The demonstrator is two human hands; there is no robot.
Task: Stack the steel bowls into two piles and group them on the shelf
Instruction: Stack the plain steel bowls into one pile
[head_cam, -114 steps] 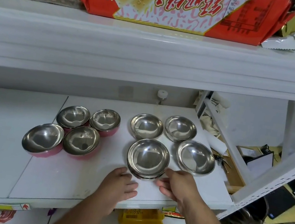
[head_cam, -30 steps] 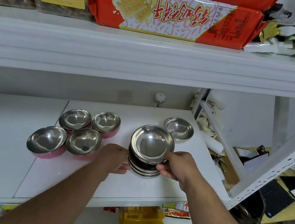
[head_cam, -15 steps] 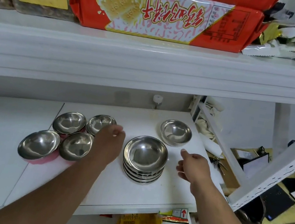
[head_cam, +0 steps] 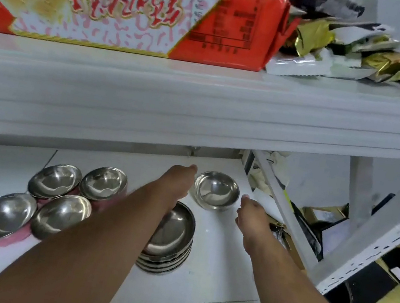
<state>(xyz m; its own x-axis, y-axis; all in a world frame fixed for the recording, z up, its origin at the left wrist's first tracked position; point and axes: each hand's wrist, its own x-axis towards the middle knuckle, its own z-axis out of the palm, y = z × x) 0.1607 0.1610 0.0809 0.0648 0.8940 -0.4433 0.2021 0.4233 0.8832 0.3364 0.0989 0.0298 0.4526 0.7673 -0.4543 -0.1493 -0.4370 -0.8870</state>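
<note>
A pile of plain steel bowls (head_cam: 172, 242) stands near the front of the white shelf (head_cam: 212, 273), partly hidden by my left forearm. One single steel bowl (head_cam: 216, 190) sits behind it, near the shelf's right end. My left hand (head_cam: 178, 182) is just left of that bowl and my right hand (head_cam: 252, 214) just right of it; both are empty with fingers apart, and I cannot tell whether either touches the bowl. Several pink-sided steel bowls (head_cam: 56, 201) sit unstacked in a cluster at the left.
An upper shelf board (head_cam: 202, 103) hangs low over the bowls and carries a large red biscuit pack (head_cam: 139, 7) and foil wrappers (head_cam: 345, 48). White slanted frame bars (head_cam: 374, 246) close off the right side. Papers and a dark device lie beyond, lower right.
Both hands have moved away from the pile, back and to the right, and now flank the single bowl. The view has shifted closer. The pile has stayed in place.
</note>
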